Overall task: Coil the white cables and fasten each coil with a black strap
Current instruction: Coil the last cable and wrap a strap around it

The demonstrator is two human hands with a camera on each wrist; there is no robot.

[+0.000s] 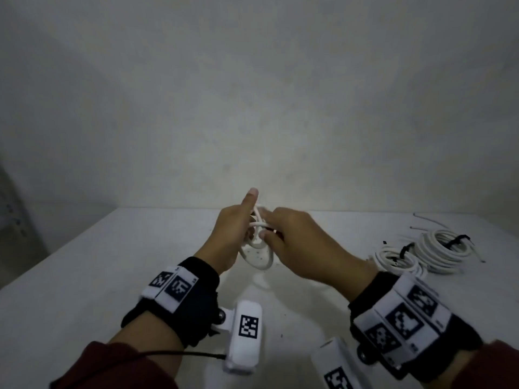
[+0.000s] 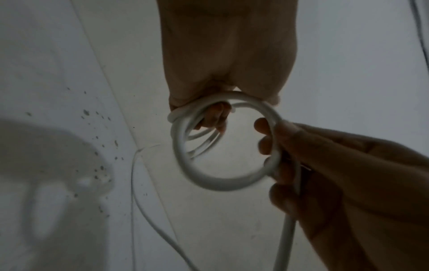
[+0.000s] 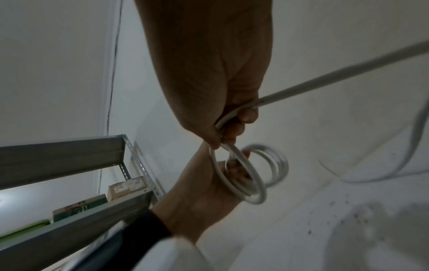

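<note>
Above the white table (image 1: 112, 262) my two hands hold a small coil of white cable (image 1: 259, 249) between them. The left hand (image 1: 247, 226) grips the gathered loops (image 2: 223, 181), thumb pointing up. On the coil's right side, the right hand (image 1: 269, 234) pinches the cable. In the left wrist view the right hand (image 2: 274, 146) has its fingers curled round the outer loop. The free length (image 3: 325, 80) runs from the right hand (image 3: 232, 128) toward the upper right. Two finished coils (image 1: 443, 248) (image 1: 398, 259), each bound with a black strap (image 1: 456, 241), lie at the right.
Thin loose wire ends (image 1: 424, 219) lie at the back right of the table. A bare wall stands close behind the table. A grey metal shelf rack (image 3: 69, 152) with boxes shows in the right wrist view, off to the left.
</note>
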